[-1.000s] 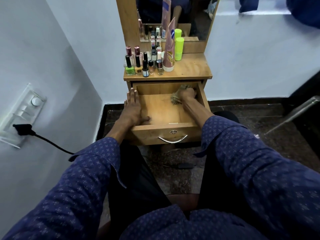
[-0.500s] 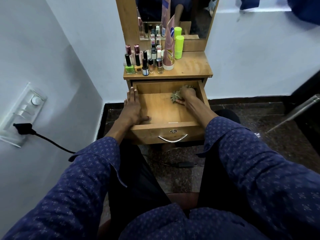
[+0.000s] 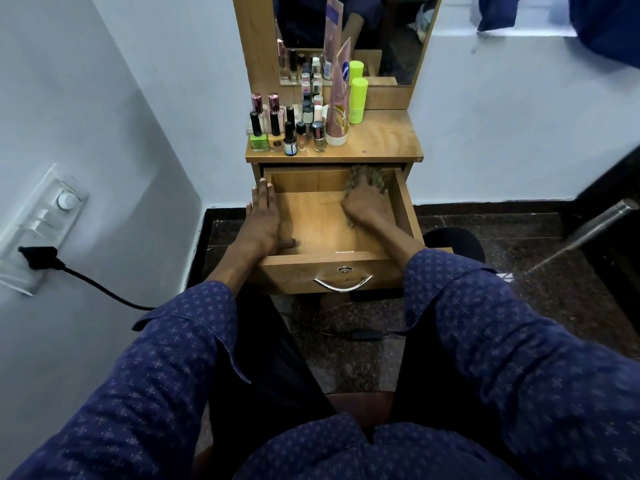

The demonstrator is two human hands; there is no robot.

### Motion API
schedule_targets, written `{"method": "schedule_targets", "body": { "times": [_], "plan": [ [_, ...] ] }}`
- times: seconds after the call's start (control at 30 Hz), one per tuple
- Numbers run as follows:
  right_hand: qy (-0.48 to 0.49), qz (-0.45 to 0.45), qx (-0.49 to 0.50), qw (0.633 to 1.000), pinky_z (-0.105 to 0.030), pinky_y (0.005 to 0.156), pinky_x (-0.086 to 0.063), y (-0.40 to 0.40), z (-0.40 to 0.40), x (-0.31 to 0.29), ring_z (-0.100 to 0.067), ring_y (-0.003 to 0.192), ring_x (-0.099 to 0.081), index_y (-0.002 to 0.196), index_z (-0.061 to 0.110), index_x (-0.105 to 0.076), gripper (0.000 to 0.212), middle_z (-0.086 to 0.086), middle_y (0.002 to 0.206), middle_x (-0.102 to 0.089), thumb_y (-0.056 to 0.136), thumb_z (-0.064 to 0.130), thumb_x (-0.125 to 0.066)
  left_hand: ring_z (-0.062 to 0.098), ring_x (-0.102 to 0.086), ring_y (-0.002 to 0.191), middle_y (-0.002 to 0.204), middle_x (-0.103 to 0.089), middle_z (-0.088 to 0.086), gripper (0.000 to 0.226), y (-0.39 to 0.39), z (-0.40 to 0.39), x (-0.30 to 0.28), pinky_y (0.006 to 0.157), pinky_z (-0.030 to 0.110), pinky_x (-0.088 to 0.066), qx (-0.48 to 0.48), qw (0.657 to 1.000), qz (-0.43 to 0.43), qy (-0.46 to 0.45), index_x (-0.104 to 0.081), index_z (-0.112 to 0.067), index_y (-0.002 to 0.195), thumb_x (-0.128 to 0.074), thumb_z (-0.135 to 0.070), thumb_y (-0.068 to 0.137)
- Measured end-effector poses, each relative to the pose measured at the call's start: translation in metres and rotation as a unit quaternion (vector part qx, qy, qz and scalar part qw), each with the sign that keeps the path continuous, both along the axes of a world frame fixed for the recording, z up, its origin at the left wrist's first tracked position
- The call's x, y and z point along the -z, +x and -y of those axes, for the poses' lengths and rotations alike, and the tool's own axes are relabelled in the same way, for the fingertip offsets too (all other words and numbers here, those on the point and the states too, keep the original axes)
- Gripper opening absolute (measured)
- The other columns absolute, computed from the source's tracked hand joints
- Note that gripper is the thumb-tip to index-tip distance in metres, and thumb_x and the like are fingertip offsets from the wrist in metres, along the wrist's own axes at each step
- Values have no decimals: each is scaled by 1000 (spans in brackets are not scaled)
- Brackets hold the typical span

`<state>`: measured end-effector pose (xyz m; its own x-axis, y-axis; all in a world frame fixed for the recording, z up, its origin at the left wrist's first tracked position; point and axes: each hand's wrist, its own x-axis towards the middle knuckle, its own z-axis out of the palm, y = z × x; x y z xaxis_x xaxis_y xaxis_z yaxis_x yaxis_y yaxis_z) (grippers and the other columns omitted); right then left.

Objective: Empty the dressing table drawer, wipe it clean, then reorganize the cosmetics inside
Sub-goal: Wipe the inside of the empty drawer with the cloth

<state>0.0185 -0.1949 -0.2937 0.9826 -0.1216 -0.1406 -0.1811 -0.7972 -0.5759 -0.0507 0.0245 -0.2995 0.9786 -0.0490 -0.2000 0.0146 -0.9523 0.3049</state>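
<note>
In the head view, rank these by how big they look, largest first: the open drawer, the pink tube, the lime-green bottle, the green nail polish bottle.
1. Open drawer
2. Pink tube, the tallest item on the tabletop
3. Lime-green bottle
4. Green nail polish bottle

The last two look close; the nail polish stands nearer the camera, so their order is unsure.

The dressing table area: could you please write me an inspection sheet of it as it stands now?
Surface: table top wooden, cosmetics standing upright along its left and back.
Job's things: drawer pulled open, holding only the cloth at its back right corner.
Clutter: nothing seen.
Hands: left hand rests flat on the drawer's left wall; right hand presses the cloth.
Cables: black plug and cable at the wall socket; another cable on the floor.
Surroundings: mirror, white walls, dark speckled floor.
</note>
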Motion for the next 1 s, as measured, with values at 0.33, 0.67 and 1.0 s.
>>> {"method": "schedule_targets", "body": {
  "times": [0.33,0.67,1.0],
  "plan": [
    [-227,37,-212,950,-42,89,-50,-3,-89,-17,-32,107,-65,162,26,-28,66,-12,118,-67,102,28,-55,33,20,160,170,29,15,142,-2,0,-3,132,49,-1,-2,1000,1,-9,22,-3,161,-87,-46,82],
    [-220,17,-18,975,-41,76,-51,-4,26,10,-34,103,-70,136,-1,-54,36,-14,112,-69,105,17,-53,34,23,159,169,34,14,142,-1,0,3,132,49,-1,-3,1000,8,-3,22,-3,162,-87,-45,82],
    [428,-60,253,865,-31,75,-65,43,-2,-23,-19,79,-65,109,10,-57,10,-10,98,-61,108,18,-51,33,21,159,169,32,14,142,-1,0,3,132,46,0,-6,1000,8,-3,20,-2,162,-88,-45,81]
  ]
}}
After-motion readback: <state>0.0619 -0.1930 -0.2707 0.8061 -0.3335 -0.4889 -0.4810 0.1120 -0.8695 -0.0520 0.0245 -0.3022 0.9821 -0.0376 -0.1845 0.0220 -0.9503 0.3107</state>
